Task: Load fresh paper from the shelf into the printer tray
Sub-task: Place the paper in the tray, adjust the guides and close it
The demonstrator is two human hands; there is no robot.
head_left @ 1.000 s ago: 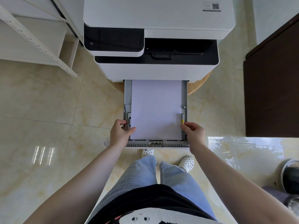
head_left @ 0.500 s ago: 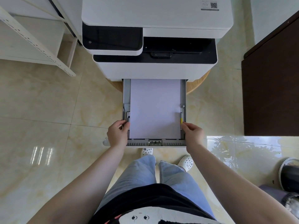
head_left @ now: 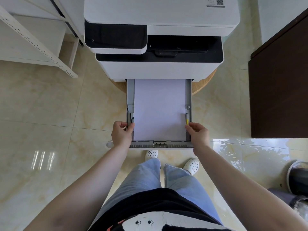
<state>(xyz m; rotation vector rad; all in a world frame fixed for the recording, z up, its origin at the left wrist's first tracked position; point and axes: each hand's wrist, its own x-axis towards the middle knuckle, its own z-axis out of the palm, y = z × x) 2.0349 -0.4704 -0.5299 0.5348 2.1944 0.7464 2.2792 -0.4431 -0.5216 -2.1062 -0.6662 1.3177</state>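
Between both hands' fingers [head_left: 131, 125], paper [head_left: 159, 109] lies flat.

Power symbol on printer [head_left: 160, 17]

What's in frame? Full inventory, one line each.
printer: 1, white and black, top centre, on a round wooden stand
tray: 1, grey, pulled out of the printer's front
paper: 1 stack, white, flat in the tray
side guides: 2, grey, right one with a yellow tab, at the paper's edges
shelf: 1, white, top left
cabinet: 1, dark brown, right
floor: beige glossy tiles
bin: 1, dark, white rim, lower right edge, cut off
shoes: 2, white, below the tray
left hand: 1, at the tray's left guide
right hand: 1, at the tray's right guide
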